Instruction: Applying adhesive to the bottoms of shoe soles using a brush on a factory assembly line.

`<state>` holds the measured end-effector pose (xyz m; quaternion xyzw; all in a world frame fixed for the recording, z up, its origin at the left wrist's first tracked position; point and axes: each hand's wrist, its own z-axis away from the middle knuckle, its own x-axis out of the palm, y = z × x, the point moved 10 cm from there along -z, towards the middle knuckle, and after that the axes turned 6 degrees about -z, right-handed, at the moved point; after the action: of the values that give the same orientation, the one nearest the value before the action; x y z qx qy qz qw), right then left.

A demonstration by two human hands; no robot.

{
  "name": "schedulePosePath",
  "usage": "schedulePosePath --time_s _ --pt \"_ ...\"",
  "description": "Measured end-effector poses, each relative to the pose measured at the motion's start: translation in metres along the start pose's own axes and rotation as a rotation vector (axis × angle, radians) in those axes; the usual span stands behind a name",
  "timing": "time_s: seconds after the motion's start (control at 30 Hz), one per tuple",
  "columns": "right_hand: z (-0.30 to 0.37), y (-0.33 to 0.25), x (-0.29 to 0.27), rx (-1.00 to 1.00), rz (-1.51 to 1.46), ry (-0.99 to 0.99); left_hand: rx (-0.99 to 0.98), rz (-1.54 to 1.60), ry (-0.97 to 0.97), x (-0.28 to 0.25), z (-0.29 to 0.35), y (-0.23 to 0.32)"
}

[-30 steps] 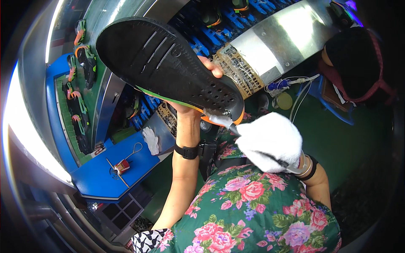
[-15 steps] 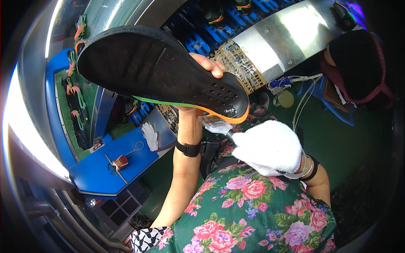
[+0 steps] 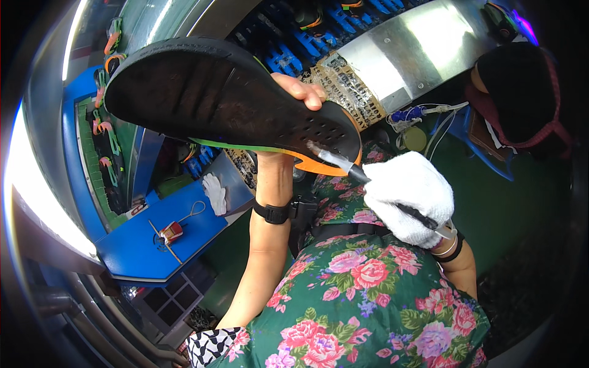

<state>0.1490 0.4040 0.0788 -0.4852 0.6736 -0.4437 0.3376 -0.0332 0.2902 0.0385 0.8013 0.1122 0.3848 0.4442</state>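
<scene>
My bare left hand (image 3: 300, 91) is closed round a big black shoe sole (image 3: 196, 92) from beneath, its fingertips curling over the far edge. The sole has a green and orange side and a cluster of small holes at the heel. In a white glove, my right hand (image 3: 408, 193) grips a brush (image 3: 334, 161) with a dark handle. The brush tip rests on the heel end of the sole, just beside the holes. Most of the left palm is hidden under the sole.
To the left, a blue table (image 3: 132, 245) holds a red pot (image 3: 171, 232) with a stick and wire loop, plus a white glove (image 3: 214, 193). Orange-and-green shoe parts (image 3: 107, 138) line a conveyor. A metal ledge (image 3: 423, 49) and blue racks (image 3: 319, 43) stand ahead. Someone in black is at the right.
The brush has moved from the heel's near edge onto its surface near the holes. My right hand has turned and shifted slightly right. The sole has moved a little left.
</scene>
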Motion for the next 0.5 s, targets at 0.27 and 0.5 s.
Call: schedulePosePath --time_s 0.27,0.5 --pt "-0.001 -0.002 0.010 0.021 0.074 -0.053 -0.068 -0.019 -0.196 0.013 0.004 0.001" --pt "0.000 0.004 0.009 0.028 -0.051 -0.022 -0.040 0.072 -0.120 -0.003 0.007 0.000"
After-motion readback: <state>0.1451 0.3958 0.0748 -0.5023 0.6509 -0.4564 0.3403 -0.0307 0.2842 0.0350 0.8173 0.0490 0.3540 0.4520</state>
